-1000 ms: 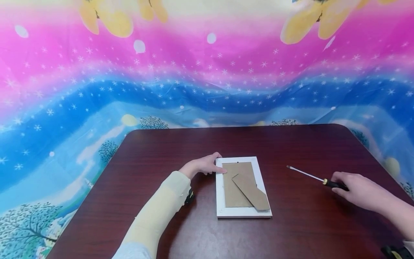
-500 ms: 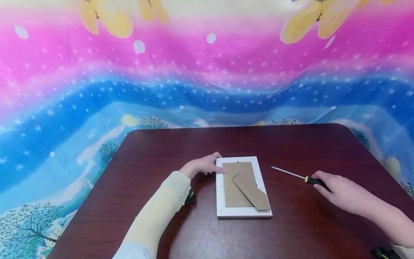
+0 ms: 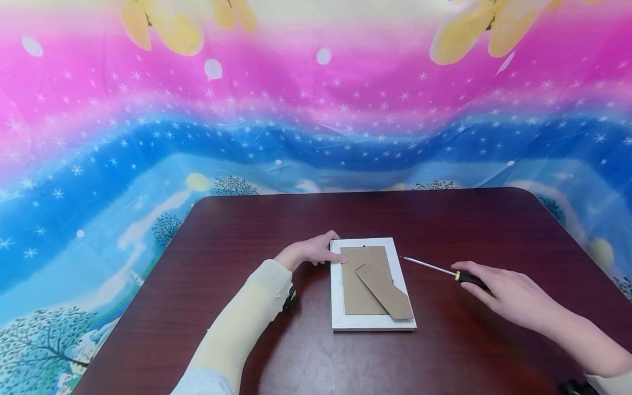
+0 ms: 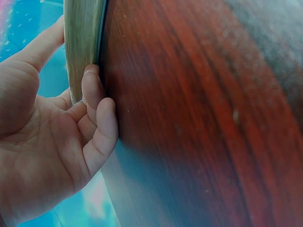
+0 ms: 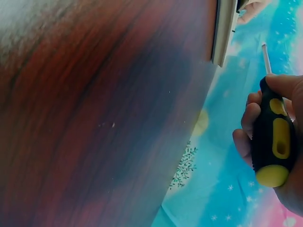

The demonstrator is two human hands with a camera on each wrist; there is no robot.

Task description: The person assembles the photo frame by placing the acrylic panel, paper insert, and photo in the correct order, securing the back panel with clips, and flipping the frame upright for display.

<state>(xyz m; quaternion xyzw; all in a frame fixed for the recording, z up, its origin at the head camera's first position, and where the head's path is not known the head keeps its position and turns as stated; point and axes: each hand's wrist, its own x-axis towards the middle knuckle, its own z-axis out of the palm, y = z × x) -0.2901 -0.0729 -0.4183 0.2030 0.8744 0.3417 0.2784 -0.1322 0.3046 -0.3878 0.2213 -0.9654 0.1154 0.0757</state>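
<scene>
Near the middle of a dark red-brown table [image 3: 247, 225], a white picture frame [image 3: 373, 285] lies back side up, its brown backing board [image 3: 353, 302] showing and a brown strut [image 3: 387, 296] slanting across the board, its wide end reaching over the lower right part of the white border. At the frame's upper left the left hand [image 3: 312, 251] grips the edge, the thumb laid over the border onto the rim of the board and the other fingers at the outer side; the left wrist view shows those fingers bent, with a fingertip against the frame's side. Right of the frame, the right hand [image 3: 508, 288] is wrapped round the black and yellow handle [image 3: 473, 281] of a screwdriver [image 3: 439, 269], fingers curled and thumb along the front of the grip, as the right wrist view shows. Its thin metal shaft points left towards the frame, and the tip stands just beside the upper part of the frame's right edge, apart from it. A pale yellow sleeve [image 3: 242, 323] covers the left forearm, with a black object [image 3: 290, 299] at the wrist. Behind the table hangs a backdrop [image 3: 321, 126] in pink and blue, printed with white snowflakes, small trees and yellow shapes along the top
</scene>
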